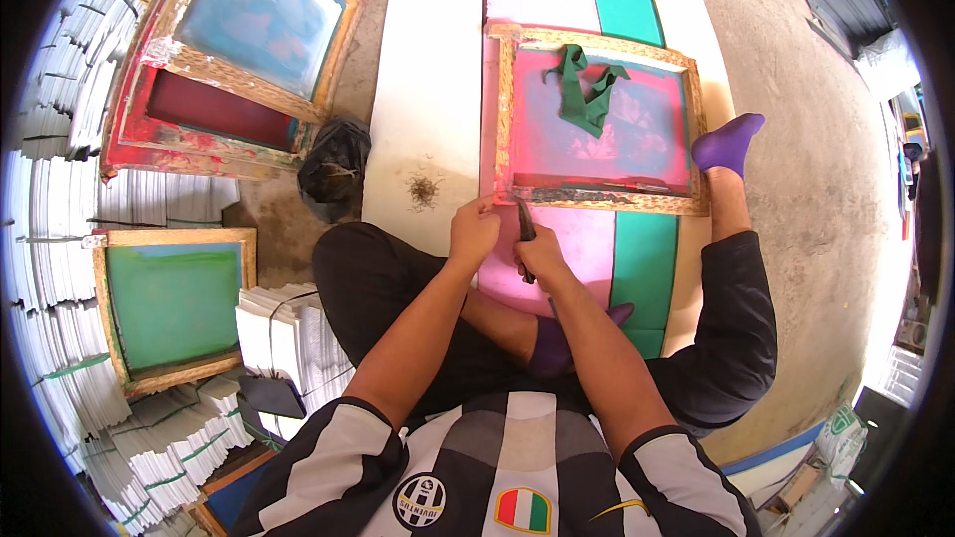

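Wood, pale and stained with pink and dark paint, formed the rectangular screen frame around a blue-and-pink mesh. It lay flat across the pink panel and the teal-green panel, with its near left corner just ahead of the person's hands. The right hand was closed around a dark, narrow hand tool, whose upper end reached close to that corner; the exact kind of tool could not be made out. The left hand had its fingers bent in at the same corner, beside the tool; whether they pinched anything could not be told.

On the mesh, toward its far side, lay a crumpled strip of dark green cloth. A foot in a purple sock stood at the frame's right edge. To the left, on a long white surface, lay a small heap of thin dark bits, and past it a crumpled black plastic bag. Farther left were a wood-framed green screen and tall stacks of white sheets.
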Motion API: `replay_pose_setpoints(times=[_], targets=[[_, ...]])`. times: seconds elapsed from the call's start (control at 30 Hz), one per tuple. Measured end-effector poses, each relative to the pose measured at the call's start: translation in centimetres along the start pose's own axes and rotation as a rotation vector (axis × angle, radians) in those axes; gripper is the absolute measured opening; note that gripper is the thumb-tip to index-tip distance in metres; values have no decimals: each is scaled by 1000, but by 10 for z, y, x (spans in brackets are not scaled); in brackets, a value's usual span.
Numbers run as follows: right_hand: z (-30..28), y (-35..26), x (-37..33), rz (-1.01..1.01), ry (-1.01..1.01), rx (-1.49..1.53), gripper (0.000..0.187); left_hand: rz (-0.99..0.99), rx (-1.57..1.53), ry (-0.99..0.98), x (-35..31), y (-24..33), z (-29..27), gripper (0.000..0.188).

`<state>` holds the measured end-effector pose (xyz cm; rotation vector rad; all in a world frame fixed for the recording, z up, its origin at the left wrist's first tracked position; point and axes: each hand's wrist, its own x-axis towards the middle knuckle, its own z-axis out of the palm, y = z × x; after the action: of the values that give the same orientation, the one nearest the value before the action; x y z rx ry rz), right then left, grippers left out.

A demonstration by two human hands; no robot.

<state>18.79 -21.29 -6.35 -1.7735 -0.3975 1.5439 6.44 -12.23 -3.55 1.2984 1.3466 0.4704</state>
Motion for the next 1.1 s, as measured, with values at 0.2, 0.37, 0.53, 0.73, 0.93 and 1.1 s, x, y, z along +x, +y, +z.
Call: replay_pose_setpoints(times=[0.2,0.37,0.53,0.73,0.93,1.1], targets=[[-5,-14,-12,93,-158,316,15,-75,-92,-44,6,-8,-3,46],[-20,0,4,119,-370,390,21,-111,-143,-21,13,-23,-3,35],[-26,6,6,121,-425,437,20,371,427,196,-1,0,-8,27],[-21,-7,-2,43,-206,89,16,600,603,34,-1,9,-8,32],[-7,-13,-4,-229,232,-827,35,625,691,70,-1,9,4,30],[0,-39,-26,-147,284,-1018,43,615,635,80,-4,8,5,31]])
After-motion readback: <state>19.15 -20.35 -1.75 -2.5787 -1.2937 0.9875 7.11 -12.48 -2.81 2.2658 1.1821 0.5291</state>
